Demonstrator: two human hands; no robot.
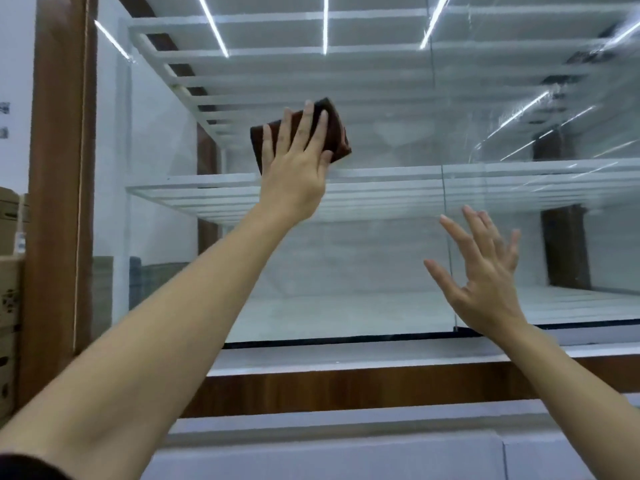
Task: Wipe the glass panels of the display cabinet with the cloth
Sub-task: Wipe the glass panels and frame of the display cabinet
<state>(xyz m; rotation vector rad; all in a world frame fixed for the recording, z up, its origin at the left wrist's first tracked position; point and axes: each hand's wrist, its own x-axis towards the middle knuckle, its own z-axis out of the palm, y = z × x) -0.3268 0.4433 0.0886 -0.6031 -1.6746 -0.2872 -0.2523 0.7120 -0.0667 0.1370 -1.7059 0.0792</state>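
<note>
The left hand [294,174] is laid flat with its fingers straight and spread. A folded dark brown cloth [337,133] is pressed by it against the glass panel [381,265] of the display cabinet [346,386], just above the front edge of a white slatted shelf [207,192]. The right hand [485,282] is held released, fingers fanned and grasping nothing, beside the vertical seam [448,244] between two panels; whether the glass is touched cannot be told. Light strips [325,26] are reflected in the panes. A brown wooden post [59,168] is seen at the left, with cardboard boxes [8,271] beside it.
</note>
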